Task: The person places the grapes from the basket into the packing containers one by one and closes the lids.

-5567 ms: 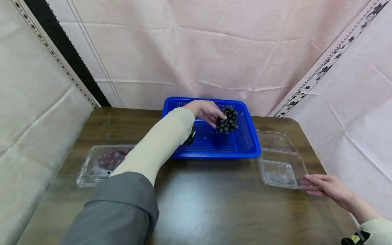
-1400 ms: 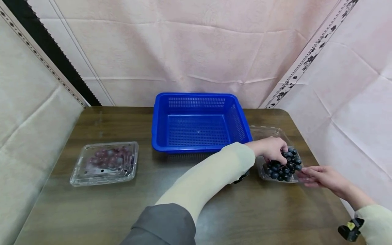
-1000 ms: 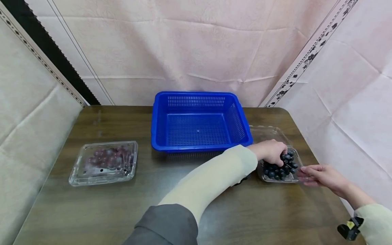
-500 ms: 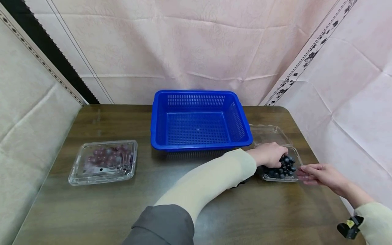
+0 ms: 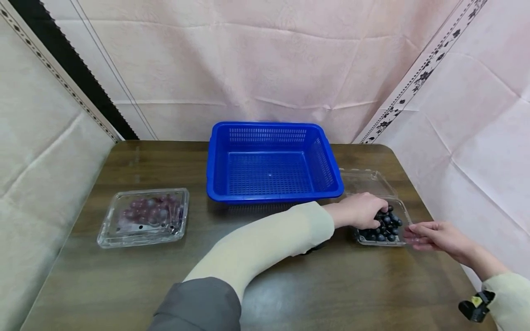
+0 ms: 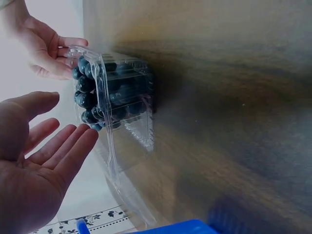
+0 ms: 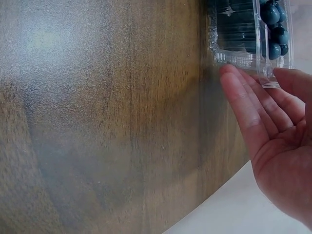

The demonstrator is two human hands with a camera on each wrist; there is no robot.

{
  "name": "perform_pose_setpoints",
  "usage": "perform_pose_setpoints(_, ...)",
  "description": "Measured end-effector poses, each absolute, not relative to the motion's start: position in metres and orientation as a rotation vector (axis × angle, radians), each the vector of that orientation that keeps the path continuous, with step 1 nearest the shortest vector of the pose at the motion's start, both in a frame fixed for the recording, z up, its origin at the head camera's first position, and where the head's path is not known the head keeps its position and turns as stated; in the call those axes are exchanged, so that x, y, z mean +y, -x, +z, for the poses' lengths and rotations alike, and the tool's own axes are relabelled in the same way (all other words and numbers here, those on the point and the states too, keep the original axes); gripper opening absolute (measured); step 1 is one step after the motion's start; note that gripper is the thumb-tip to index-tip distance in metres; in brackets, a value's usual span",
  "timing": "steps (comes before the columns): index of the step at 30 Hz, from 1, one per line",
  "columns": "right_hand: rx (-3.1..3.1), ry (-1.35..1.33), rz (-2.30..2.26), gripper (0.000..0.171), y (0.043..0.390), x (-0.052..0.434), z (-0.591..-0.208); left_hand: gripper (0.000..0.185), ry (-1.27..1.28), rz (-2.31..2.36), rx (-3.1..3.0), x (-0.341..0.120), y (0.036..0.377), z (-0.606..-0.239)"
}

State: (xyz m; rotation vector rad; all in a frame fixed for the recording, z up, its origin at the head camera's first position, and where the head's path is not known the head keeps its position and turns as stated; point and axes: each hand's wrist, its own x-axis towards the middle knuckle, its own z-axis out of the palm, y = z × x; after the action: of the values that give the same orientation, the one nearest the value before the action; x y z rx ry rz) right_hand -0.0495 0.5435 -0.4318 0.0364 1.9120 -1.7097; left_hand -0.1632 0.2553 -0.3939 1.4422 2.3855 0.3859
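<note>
A bunch of dark grapes point(image 5: 385, 225) lies in the base of a clear plastic clamshell box point(image 5: 399, 239), whose lid point(image 5: 364, 181) is folded back behind it. Just over the bunch, at the box's left side, is my left hand point(image 5: 364, 210). The left wrist view has that hand point(image 6: 41, 161) with fingers extended and nothing between them, fingertips by the grapes point(image 6: 87, 92). At the box's right front corner my right hand point(image 5: 440, 241) pinches the rim, thumb above and fingers point(image 7: 243, 97) below and outside it.
A blue perforated plastic basket point(image 5: 269, 174) stands at the back middle of the wooden table point(image 5: 290, 285), holding nothing. A shut clear box point(image 5: 145, 218) of reddish grapes sits on the left. Pale cloth point(image 5: 248, 64) hangs behind and at both sides.
My left hand carried the dark grapes from the blue basket into the clear box, then let go and drew slightly left. The bunch settled lower. My right hand stayed at the box corner.
</note>
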Motion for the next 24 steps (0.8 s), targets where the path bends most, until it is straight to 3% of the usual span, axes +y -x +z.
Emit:
perform_pose_setpoints(7, 1.816, -0.002, -1.726, 0.05, 0.049, 0.548, -0.433, 0.04, -1.403, 0.577, 2.366, 0.231, 0.159, -0.401)
perform_pose_setpoints(24, 1.716, 0.016, -1.625, 0.047, 0.046, 0.565, -0.428, 0.022, -1.003, 0.993, 2.203, 0.184, 0.133, -0.419)
